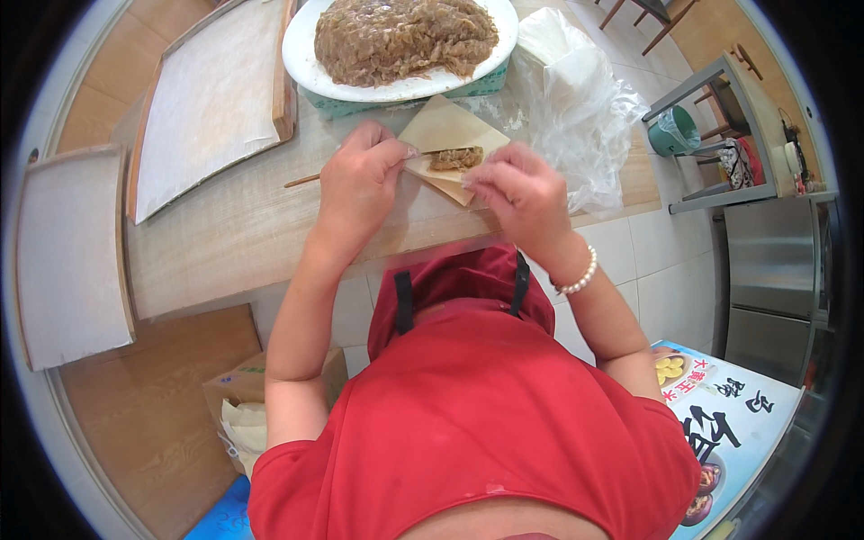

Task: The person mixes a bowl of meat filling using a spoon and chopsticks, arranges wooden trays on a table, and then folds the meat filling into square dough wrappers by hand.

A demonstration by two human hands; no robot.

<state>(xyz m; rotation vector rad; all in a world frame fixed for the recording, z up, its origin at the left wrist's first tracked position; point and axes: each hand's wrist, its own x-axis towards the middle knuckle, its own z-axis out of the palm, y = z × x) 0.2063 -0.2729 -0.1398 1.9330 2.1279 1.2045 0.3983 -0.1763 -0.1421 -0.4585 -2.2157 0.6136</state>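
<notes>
My left hand (361,175) grips a thin stick-like tool (302,181). Its wooden end sticks out to the left, and its narrow dark part reaches right, along the top of a strip of brown minced filling (453,160). The filling lies on a pale square dough wrapper (442,125), which seems to have another sheet under it. My right hand (523,192) has thumb and fingertips pinched at the wrapper's right edge, close to the filling. Beyond both hands, a white oval plate (300,57) carries a large mound of the same brown filling (405,40).
Beneath the plate is a green printed box (405,102). A clear plastic bag (587,128) with pale contents lies to the right. Cloth-lined wooden trays (209,101) stand left. The wooden table's near edge (270,270) runs before me. A green bin (673,131) stands on the floor.
</notes>
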